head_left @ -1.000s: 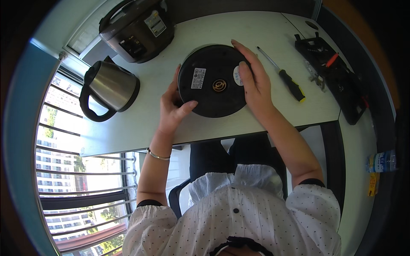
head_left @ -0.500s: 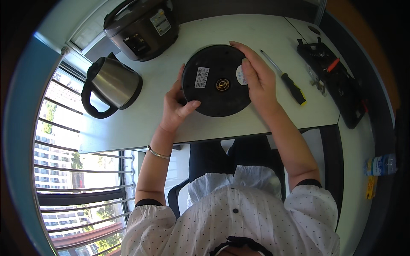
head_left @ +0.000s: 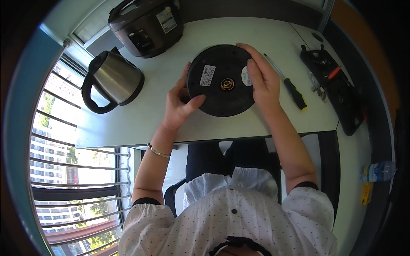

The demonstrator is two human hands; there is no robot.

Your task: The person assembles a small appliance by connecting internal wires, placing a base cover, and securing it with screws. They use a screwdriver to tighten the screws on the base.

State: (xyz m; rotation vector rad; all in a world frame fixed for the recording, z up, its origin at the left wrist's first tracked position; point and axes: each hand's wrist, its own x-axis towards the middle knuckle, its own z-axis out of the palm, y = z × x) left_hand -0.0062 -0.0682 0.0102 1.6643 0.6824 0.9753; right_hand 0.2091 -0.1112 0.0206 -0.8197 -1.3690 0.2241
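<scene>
Between both hands I hold a round black kettle power base (head_left: 222, 102), its face with a brass-coloured ring connector and two pale labels turned toward me. My left hand (head_left: 179, 102) grips its left rim, thumb on the near face and fingers behind. Around the right rim wraps my right hand (head_left: 265, 83), with the thumb beside the oval label. To the left, the steel electric kettle (head_left: 117, 79) with a black handle rests on the table. A screwdriver (head_left: 292, 89) with a black and yellow handle lies right of my right hand.
A dark rice cooker (head_left: 147, 32) stands at the back left of the white table (head_left: 239, 32). At the right lies an open black tool case (head_left: 337, 85), small metal parts (head_left: 318, 89) beside it. A plastic bottle (head_left: 378, 171) is farther right, near a yellow item (head_left: 366, 193).
The view has shifted slightly. Both hands keep hold of the base, which is turned a little clockwise; nothing was let go.
</scene>
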